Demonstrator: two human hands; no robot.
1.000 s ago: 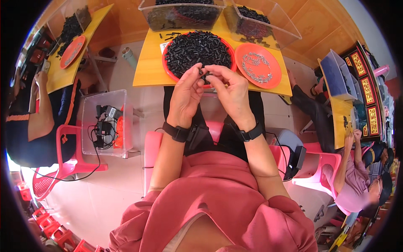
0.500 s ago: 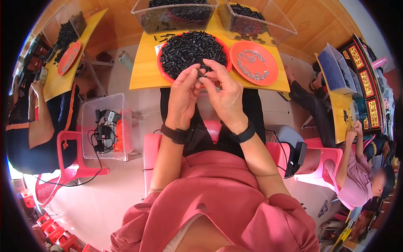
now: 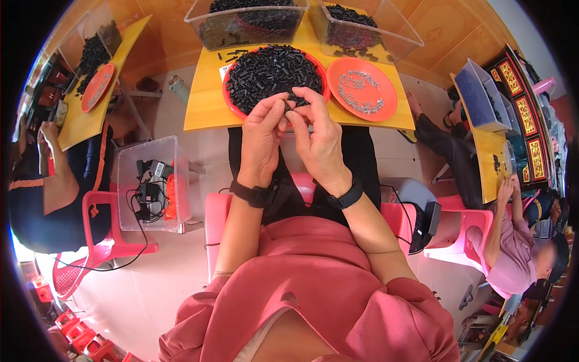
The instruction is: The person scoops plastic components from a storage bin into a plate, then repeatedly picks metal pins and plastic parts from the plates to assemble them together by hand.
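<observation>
My left hand [image 3: 263, 137] and my right hand [image 3: 318, 137] meet over the near edge of the yellow table. Their fingertips pinch a small dark piece [image 3: 288, 107], mostly hidden by the fingers. Just beyond them stands a round red tray [image 3: 326, 96] heaped with small black plastic parts [image 3: 274, 75]. To its right, close to my right hand, lies an orange-red plate [image 3: 388, 90] with small silvery metal pieces [image 3: 347, 99] scattered in a ring.
Two clear plastic bins [image 3: 241, 37] [image 3: 386, 39] of black parts stand at the table's far side. Left on the floor, a clear box [image 3: 126, 199] holds adapters and cables. People work at side tables left [image 3: 78, 136] and right [image 3: 487, 163]. A pink chair [image 3: 99, 217] stands at left.
Both hands stay together at nearly the same spot, with slight finger movement around the small piece. The table and its trays have shifted slightly left in view.
</observation>
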